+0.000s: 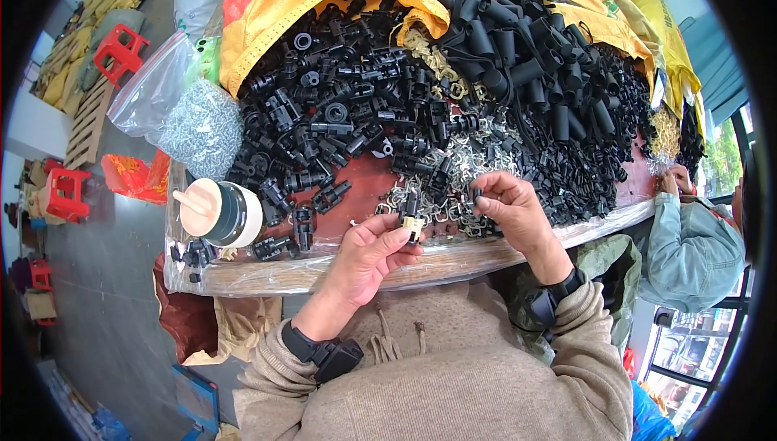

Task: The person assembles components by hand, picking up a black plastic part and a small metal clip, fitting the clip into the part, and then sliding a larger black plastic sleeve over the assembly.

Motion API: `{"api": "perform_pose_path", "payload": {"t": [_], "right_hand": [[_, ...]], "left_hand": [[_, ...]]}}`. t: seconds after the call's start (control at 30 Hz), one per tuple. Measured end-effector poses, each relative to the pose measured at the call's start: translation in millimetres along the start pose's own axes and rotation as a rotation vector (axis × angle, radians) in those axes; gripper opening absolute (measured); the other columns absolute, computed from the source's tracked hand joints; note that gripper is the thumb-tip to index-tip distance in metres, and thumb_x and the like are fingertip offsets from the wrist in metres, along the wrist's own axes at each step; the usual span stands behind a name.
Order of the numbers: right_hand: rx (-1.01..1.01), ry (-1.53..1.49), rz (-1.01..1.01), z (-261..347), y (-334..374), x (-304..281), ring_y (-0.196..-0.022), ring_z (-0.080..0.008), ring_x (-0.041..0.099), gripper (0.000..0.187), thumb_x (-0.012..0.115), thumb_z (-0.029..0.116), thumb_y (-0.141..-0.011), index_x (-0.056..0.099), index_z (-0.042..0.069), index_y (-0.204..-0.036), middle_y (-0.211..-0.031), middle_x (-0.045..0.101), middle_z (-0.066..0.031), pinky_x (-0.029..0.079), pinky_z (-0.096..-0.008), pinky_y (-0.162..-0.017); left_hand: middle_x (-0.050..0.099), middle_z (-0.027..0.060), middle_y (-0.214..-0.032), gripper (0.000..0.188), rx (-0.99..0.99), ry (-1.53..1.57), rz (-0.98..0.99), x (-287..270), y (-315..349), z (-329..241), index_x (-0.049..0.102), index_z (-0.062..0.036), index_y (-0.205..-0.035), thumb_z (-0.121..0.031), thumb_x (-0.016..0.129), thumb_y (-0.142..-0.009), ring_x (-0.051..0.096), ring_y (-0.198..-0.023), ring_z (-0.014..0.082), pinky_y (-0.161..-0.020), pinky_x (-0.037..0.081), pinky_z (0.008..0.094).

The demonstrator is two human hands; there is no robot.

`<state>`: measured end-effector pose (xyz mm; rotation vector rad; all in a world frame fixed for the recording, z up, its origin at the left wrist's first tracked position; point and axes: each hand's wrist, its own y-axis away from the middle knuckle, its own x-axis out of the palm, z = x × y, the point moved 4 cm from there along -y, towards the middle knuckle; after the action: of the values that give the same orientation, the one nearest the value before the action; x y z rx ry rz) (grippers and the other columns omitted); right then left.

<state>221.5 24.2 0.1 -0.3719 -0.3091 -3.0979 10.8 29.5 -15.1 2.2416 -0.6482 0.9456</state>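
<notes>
My left hand point(366, 256) is closed around a small black-and-cream plastic assembly point(412, 221), its thumb pressed against the cream part. To the right, the thumb and fingertips of my right hand point(518, 216) pinch a small dark piece point(477, 195), mostly hidden by the fingers. The two hands are apart, above the near edge of the table. Just beyond them lies a pile of small pale metal clips point(453, 167). Black cylindrical plastic assemblies point(330, 127) are heaped at the left, and black tubes point(526, 71) at the back right.
A lidded cup point(243, 213) stands at the table's left corner, near a clear bag of silver screws point(202, 125). Yellow woven sacks point(279, 16) spill parts at the back. Small black parts point(558, 186) spread rightward. A co-worker's sleeve point(678, 239) is at far right.
</notes>
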Motion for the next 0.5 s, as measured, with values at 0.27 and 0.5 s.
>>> {"api": "perform_pose_path", "payload": {"t": [0.27, 0.5], "right_hand": [[0.030, -0.031, 0.070, -7, 0, 23, -0.072, -0.0072, 0.054, 0.020, 0.059, -0.002, -0.077, 0.053, 0.001, -0.095, -0.086, 0.056, -0.0015, 0.046, -0.0192, -0.065], [0.070, 0.290, 0.226, -8, 5, 66, -0.069, -0.0046, 0.053, 0.023, 0.063, 0.003, -0.076, 0.052, 0.000, -0.096, -0.079, 0.057, -0.0005, 0.044, -0.0171, -0.060]], "left_hand": [[0.060, 0.0089, -0.094, 0.027, 0.013, 0.035, 0.055, 0, 1, -2, 0.053, 0.0005, -0.104, -0.012, 0.058, -0.081, 0.059, -0.081, 0.0144, -0.071, 0.049, 0.0243], [0.059, 0.0137, -0.097, 0.029, 0.254, -0.054, 0.031, 1, 6, 0, 0.051, 0.0006, -0.106, -0.009, 0.058, -0.080, 0.057, -0.091, 0.0193, -0.083, 0.045, 0.0301]]}}
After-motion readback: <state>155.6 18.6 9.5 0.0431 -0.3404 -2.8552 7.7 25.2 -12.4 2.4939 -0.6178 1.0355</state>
